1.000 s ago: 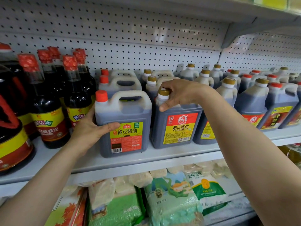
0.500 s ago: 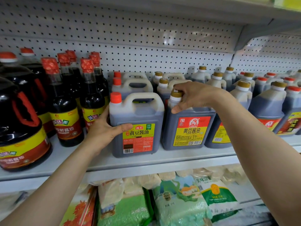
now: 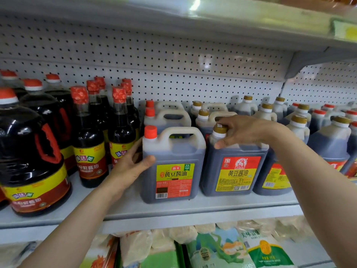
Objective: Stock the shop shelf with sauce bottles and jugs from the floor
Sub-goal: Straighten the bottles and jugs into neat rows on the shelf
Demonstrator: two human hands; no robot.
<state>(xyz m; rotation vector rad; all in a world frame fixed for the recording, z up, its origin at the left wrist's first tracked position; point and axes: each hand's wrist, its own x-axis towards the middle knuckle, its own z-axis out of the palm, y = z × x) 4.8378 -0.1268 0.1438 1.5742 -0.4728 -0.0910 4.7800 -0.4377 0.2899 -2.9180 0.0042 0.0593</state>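
A red-capped sauce jug point(image 3: 173, 167) with a yellow and red label stands at the front of the grey shelf point(image 3: 173, 211). My left hand point(image 3: 133, 165) holds its left side, thumb across the front corner and fingers hidden behind it. Right beside it stands a gold-capped jug point(image 3: 235, 171) with a red and yellow label. My right hand point(image 3: 239, 130) grips that jug's top, fingers curled over the handle next to the cap and thumb on its shoulder.
Tall red-capped bottles point(image 3: 87, 140) and large round jugs point(image 3: 31, 159) fill the shelf's left. More gold- and red-capped jugs point(image 3: 328, 140) run to the right and behind. A pegboard wall point(image 3: 154, 60) backs the shelf. Bagged goods point(image 3: 218, 248) lie on the lower shelf.
Both hands keep the same holds on the two jugs. The view has shifted left and up, so more of the bottles at the left show.
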